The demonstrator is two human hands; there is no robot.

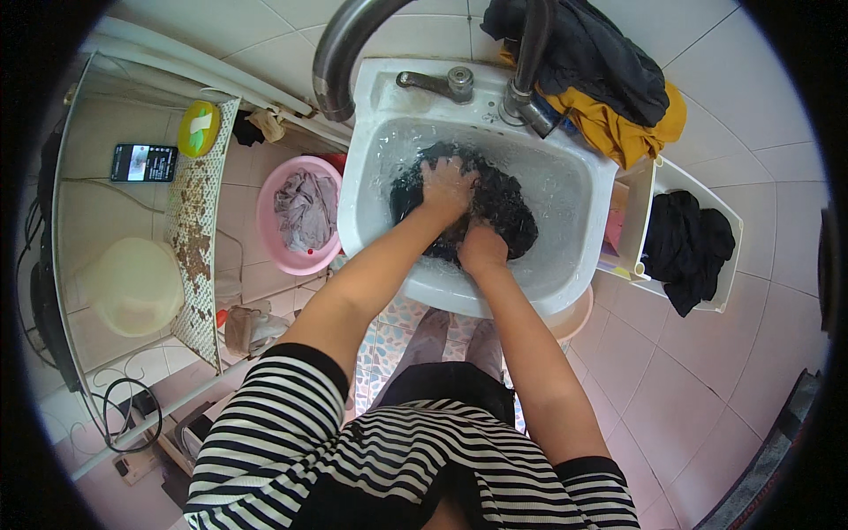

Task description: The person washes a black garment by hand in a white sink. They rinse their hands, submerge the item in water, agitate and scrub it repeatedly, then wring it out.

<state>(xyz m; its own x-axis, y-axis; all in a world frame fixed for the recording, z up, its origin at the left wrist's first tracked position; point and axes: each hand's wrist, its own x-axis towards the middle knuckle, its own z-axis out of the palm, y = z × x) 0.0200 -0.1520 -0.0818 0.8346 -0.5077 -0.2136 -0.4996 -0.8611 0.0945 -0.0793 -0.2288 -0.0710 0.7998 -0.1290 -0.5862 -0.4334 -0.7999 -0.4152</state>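
A white ceramic washbasin (601, 218) full of water stands before me, with a dark wet garment (507, 192) bunched up in it. My left hand (449, 189) lies on the garment's upper middle with its fingers spread, palm down. Lower down, my right hand (482, 248) presses into the near side of the cloth; its fingers are under the garment or the water, so their grip is hidden. Behind the basin's bowl are a metal tap handle (457, 83) and a curved metal spout (338, 73).
A pink basin (266, 215) with greyish cloth stands left, beside a rusty perforated shelf (195, 232) bearing a yellow soap dish (185, 132). Dark and mustard clothes (619, 126) lie at the basin's back right corner. Further right, a white plastic basket (729, 265) holds black clothing (689, 238).
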